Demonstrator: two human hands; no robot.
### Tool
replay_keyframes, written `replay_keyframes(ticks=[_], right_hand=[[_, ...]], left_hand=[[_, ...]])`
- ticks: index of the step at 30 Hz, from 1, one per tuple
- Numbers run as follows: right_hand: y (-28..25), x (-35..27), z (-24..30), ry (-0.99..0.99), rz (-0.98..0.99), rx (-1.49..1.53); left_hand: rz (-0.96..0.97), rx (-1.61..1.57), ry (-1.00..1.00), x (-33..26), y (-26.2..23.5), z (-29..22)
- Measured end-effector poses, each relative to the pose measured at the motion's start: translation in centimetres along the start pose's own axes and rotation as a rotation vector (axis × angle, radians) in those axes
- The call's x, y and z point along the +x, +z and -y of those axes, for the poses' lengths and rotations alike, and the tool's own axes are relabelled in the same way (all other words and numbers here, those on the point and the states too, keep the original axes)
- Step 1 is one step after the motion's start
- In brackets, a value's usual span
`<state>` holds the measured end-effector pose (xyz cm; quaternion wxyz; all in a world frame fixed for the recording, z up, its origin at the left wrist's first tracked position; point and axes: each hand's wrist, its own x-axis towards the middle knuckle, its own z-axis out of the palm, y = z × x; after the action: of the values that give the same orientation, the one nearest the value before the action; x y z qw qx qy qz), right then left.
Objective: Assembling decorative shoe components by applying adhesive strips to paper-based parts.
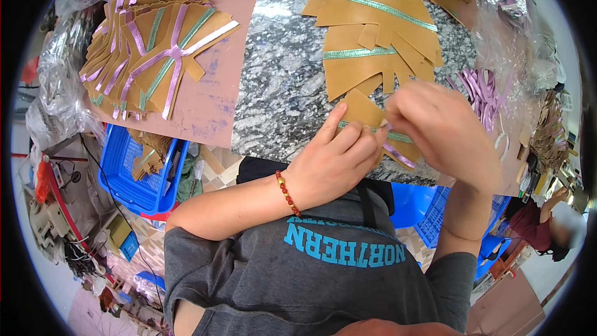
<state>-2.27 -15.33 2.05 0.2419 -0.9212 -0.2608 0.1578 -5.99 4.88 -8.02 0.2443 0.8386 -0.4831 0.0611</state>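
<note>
While both hands pinch a tan piece (364,112), cluttered workshop surrounds the granite slab (280,68).

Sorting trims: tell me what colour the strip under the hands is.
Pink metallic strip, on a tan piece; head view.

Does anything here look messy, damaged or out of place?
Nothing looks damaged or spilled. Tan pieces with green strips lie loosely overlapped on the granite slab, and the finished stack is fanned unevenly. Both hands, left hand and right hand, work one piece.
</note>
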Motion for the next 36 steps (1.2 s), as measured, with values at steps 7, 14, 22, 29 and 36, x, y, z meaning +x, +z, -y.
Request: replay_keyframes(ticks=[7, 14, 22, 29, 36], right_hand=[[3.4, 4.2, -1.5, -0.106, -0.217, 0.029], [3.9, 4.7, -2.1, -0.065, -0.14, 0.098], [3.4, 4.5, -2.3, -0.074, -0.158, 0.172], [2.5, 4.3, -2.1, -0.167, -0.16, 0.179], [4.3, 5.1, -2.3, -0.112, -0.152, 0.177]], left_hand=[[0.028, -0.004, 0.006, 0.0, 0.0, 0.0], [0.025, -0.006, 0.023, -0.2, 0.0, 0.2], [0.022, 0.0, 0.023, -0.1, 0.0, 0.1], [0.022, 0.008, 0.021, -0.1, 0.0, 0.1], [0.029, 0.016, 0.017, 0.0, 0.1, 0.0]])
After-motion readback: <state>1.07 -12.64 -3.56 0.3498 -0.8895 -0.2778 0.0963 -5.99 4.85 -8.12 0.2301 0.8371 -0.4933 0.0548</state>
